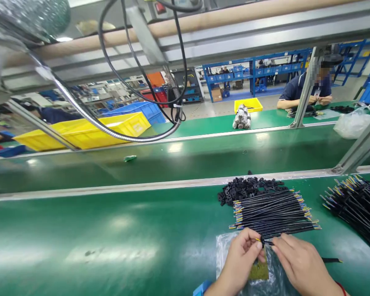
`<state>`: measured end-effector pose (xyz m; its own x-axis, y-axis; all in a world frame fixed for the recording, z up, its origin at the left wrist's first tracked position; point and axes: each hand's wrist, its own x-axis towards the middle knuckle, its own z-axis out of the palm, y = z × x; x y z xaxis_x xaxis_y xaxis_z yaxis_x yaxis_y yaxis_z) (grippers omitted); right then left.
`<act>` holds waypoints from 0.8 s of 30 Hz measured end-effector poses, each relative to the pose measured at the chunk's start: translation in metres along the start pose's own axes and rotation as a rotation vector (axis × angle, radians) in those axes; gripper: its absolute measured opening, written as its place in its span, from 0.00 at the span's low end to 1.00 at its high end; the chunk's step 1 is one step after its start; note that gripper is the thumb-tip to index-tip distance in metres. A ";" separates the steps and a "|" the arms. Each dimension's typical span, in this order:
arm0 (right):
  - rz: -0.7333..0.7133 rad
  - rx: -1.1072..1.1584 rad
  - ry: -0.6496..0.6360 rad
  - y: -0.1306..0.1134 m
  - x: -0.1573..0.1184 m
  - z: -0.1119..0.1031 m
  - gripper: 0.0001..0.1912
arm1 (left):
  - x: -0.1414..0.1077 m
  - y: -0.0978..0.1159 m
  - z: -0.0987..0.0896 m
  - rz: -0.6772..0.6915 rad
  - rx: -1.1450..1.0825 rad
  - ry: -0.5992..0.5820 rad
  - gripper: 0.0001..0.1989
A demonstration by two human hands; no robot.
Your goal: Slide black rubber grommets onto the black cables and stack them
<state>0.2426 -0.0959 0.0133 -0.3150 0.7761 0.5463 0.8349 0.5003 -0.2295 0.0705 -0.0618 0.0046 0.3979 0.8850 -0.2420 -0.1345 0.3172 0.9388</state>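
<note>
My left hand [243,255] is closed in a pinch at the stripped end of a black cable, where a small black plastic piece [262,241] sits and a yellow wire tip shows. Close by on the right, my right hand [300,261] is closed on the black cable [269,243], its fingers together. A cable end [333,260] pokes out beyond that hand; whether it is the same cable is hidden. Under both hands lies a clear plastic bag [223,246] with a yellowish-brown patch [259,271]. Just past them rest a row of black cables [269,211] and a heap of small black plastic pieces [242,190].
A larger bundle of black cables [356,205] lies to the right on the green table [111,238]. Metal rails and a post [362,142] cross ahead. Dark hoses [135,137] hang overhead. Yellow bins [105,129] and a seated co-worker [296,90] are across the bench.
</note>
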 end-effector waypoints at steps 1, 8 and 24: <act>0.031 0.064 -0.054 -0.001 0.001 -0.001 0.16 | 0.000 0.000 0.001 -0.003 -0.009 -0.014 0.23; 0.316 0.573 -0.354 0.002 0.005 -0.003 0.21 | 0.004 -0.009 -0.003 -0.003 0.176 -0.092 0.15; -0.096 -0.038 -0.041 0.002 0.011 -0.019 0.10 | -0.002 0.024 0.004 -0.020 0.015 -0.142 0.17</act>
<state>0.2496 -0.0934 0.0337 -0.4117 0.7410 0.5305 0.8162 0.5588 -0.1470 0.0697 -0.0577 0.0283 0.5252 0.8210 -0.2239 -0.1127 0.3280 0.9379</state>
